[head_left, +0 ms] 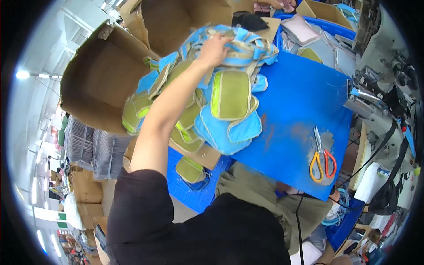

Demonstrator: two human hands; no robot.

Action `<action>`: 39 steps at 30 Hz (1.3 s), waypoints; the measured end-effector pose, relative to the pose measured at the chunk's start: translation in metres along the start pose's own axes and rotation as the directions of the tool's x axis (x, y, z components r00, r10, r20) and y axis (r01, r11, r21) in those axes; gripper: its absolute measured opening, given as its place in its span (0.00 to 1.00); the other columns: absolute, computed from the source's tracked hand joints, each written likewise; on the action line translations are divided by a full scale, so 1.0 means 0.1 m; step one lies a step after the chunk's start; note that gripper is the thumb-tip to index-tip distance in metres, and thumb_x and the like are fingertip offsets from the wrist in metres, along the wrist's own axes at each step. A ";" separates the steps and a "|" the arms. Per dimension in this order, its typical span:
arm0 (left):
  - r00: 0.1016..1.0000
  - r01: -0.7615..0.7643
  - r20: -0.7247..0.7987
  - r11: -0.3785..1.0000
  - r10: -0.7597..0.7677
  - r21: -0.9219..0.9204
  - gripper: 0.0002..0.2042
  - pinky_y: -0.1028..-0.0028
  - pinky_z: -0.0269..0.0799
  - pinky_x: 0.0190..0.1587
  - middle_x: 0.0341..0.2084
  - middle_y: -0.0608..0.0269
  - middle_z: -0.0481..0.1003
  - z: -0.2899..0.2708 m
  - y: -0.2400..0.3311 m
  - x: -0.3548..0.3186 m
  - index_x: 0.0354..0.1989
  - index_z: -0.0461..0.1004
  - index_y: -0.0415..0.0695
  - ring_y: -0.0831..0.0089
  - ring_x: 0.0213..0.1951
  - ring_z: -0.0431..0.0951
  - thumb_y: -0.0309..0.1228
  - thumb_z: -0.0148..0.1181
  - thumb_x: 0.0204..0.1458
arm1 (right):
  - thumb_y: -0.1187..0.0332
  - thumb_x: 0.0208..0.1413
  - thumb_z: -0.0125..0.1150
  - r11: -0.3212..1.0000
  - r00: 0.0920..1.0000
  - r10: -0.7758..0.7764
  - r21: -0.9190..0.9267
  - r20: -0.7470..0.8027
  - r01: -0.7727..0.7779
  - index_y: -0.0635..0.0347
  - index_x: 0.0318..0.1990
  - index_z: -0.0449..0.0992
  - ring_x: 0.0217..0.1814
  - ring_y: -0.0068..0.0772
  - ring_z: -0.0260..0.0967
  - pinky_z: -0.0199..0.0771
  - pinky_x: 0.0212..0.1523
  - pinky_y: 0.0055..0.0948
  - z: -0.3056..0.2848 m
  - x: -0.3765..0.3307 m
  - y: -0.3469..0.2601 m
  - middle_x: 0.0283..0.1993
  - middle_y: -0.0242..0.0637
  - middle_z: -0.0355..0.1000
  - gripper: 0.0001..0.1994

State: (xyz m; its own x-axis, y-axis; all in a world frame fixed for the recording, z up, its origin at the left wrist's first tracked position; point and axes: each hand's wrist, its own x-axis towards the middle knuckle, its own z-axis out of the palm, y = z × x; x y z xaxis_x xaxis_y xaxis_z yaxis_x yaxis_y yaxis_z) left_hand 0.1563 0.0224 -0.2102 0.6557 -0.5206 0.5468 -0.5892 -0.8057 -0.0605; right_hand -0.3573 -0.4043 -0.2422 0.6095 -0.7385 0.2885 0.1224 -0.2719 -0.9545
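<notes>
My left hand [215, 49] reaches across to the far side of a heap of sewn fabric pieces, its fingers bent over a bundle of blue-and-grey striped cloth [247, 47]. Beneath my forearm lie several olive-green padded pieces with lime strips and grey binding; one olive-green piece [232, 95] faces up at the heap's right side. Light blue fabric [229, 132] spreads out at its near edge. My right hand does not show. Scissors [321, 154] with one orange and one red handle lie on the blue tabletop [293, 97], points away from me.
Large open cardboard boxes [99, 75] stand at the left and back. A blue crate [309, 20] of grey padded pieces sits at the far right, near another person's hands. A sewing machine [375, 97] borders the table's right. Another green piece [191, 170] lies lower down.
</notes>
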 end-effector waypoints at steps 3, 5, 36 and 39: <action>0.987 -0.132 0.097 0.991 0.129 0.031 0.13 0.54 0.75 0.54 0.54 0.57 0.77 0.06 -0.08 0.12 0.46 0.81 0.51 0.49 0.53 0.78 0.31 0.71 0.51 | 0.61 0.64 0.54 1.000 1.000 0.003 0.015 -0.006 -0.003 0.71 0.66 0.63 0.61 0.41 0.70 0.71 0.61 0.36 0.04 -0.01 -0.01 0.63 0.47 0.68 0.28; 0.977 -0.109 0.190 0.994 0.101 0.030 0.10 0.54 0.75 0.54 0.53 0.57 0.78 0.05 -0.08 0.13 0.41 0.81 0.50 0.50 0.52 0.78 0.31 0.71 0.50 | 0.61 0.64 0.54 1.000 1.000 0.003 0.015 -0.008 -0.003 0.71 0.67 0.63 0.62 0.42 0.70 0.71 0.62 0.37 0.02 -0.02 -0.02 0.64 0.47 0.67 0.29; 0.690 0.464 0.601 -0.884 0.404 0.062 0.17 0.75 0.64 0.22 0.29 0.62 0.74 -0.93 2.71 -0.95 0.62 0.65 0.38 0.77 0.20 0.67 0.35 0.46 0.72 | 0.51 0.73 0.50 0.122 0.501 0.203 0.486 0.841 -0.866 0.60 0.55 0.73 0.38 0.33 0.64 0.68 0.51 0.40 1.48 -0.26 -0.32 0.36 0.33 0.67 0.20; 0.674 0.545 0.526 -0.830 0.520 0.122 0.17 0.71 0.67 0.27 0.25 0.67 0.72 -0.81 2.85 -1.25 0.58 0.71 0.39 0.75 0.23 0.69 0.38 0.52 0.68 | 0.55 0.71 0.54 0.015 0.547 0.150 0.551 0.824 -0.834 0.58 0.49 0.74 0.38 0.29 0.65 0.69 0.47 0.36 1.35 -0.26 -0.32 0.36 0.32 0.69 0.15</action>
State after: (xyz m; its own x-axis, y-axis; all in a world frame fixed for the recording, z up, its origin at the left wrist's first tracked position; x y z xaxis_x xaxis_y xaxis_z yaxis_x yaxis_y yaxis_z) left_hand -0.1313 -0.1191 -0.2284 0.3838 -0.9178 -0.1020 0.9036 0.3505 0.2462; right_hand -0.2711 -0.2926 -0.2292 0.9968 0.0633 -0.0478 -0.0747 0.9522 -0.2964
